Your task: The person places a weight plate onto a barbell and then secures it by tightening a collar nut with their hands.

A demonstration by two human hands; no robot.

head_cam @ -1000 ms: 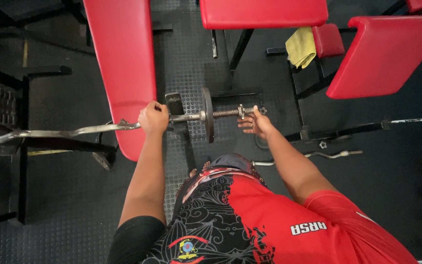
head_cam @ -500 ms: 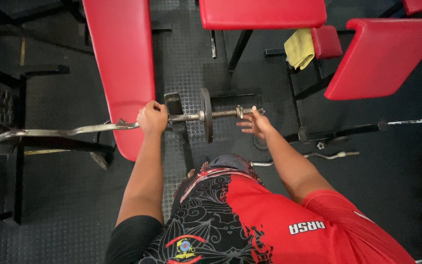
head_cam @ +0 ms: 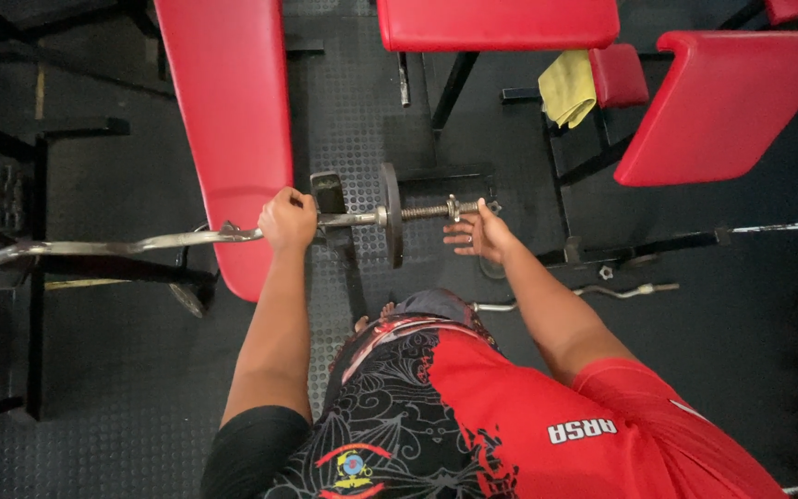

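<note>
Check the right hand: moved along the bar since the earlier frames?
No. The right hand remains at the bar's threaded end, the same distance right of the weight plate.

Your right hand (head_cam: 478, 236) has slid a touch leftward along the threaded bar end (head_cam: 427, 211) (toward the frame's centre); its fingers (head_cam: 454, 242) now spread open beside the collar (head_cam: 453, 207).

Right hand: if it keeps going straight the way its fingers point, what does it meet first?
Probably the spin collar on the threaded bar end; the right hand has its fingertips just beside it. Depth is unclear.
</note>
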